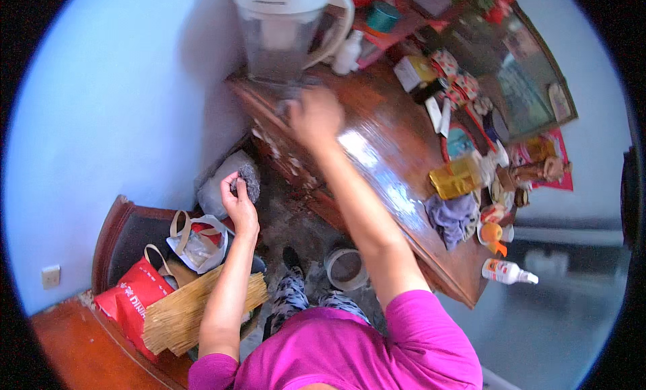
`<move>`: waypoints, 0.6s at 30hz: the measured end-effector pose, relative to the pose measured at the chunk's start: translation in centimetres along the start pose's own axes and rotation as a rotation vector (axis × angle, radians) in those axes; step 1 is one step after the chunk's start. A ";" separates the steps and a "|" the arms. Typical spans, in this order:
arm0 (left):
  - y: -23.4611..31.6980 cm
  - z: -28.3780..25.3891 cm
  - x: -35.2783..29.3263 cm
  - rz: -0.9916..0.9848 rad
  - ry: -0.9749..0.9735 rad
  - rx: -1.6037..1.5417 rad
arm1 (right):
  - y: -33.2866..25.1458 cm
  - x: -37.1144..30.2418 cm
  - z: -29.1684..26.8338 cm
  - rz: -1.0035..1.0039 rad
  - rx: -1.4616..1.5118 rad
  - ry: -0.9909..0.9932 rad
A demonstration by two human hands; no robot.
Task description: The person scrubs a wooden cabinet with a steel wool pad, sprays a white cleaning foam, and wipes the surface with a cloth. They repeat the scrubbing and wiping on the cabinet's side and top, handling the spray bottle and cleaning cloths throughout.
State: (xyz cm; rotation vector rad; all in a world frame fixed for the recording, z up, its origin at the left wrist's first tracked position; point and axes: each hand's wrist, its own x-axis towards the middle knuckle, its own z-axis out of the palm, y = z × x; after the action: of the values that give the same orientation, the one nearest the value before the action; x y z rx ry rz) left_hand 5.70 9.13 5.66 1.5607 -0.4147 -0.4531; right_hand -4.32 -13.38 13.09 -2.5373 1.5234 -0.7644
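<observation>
1. Head view, wooden table (pixel 383 131): long, dark, glossy top with a bright glare strip; the right hand (pixel 316 115) rests on its near corner, palm down and fingers curled under. Whether it grips anything I cannot tell.
2. Water jug (pixel 289 30): clear plastic body, pale lid, curved handle, standing just beyond the right hand.
3. Straw bundle (pixel 202 309): stiff yellow stalks, lying beside a red bag (pixel 131 296) on a dark chair.
4. Scouring pad (pixel 249 181): grey, rough, wadded; the left hand (pixel 237 203) is closed on it, held low beside the table, well apart from the right.
5. Step in hand, as judged: wiping the tabletop; next calls for bringing the pad up onto the wood.
</observation>
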 end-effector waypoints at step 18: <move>-0.5 -2.2 -3.5 -0.039 -0.092 -0.029 | 20.4 -8.1 -9.3 0.328 -0.260 0.185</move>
State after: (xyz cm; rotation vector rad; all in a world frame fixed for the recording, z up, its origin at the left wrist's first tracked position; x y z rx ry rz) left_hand 3.83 12.85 5.32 1.5256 -0.4471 -0.5599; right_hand -28.05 -15.10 11.63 -2.3345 2.1589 -0.8175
